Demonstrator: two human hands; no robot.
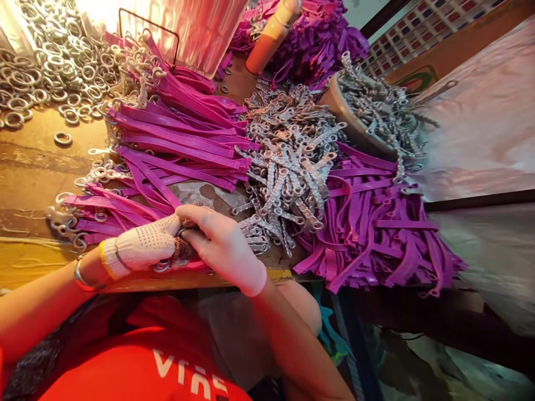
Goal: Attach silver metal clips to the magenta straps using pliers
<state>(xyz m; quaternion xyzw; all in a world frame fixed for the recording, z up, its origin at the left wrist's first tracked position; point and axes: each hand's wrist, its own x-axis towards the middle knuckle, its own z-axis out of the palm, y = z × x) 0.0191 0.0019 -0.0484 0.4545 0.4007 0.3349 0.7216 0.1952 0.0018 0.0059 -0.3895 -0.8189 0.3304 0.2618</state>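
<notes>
Hands: gloved left hand (142, 245) and right hand (221, 245) meet at lower centre, both closed on a purple strap (190, 266) with a metal ring (161, 266) | Strap lies at the surface (33, 172) front edge | Around: strap bundles (175, 139) above, chain pieces (288, 167) centre, loose rings (50, 67) upper left.
</notes>
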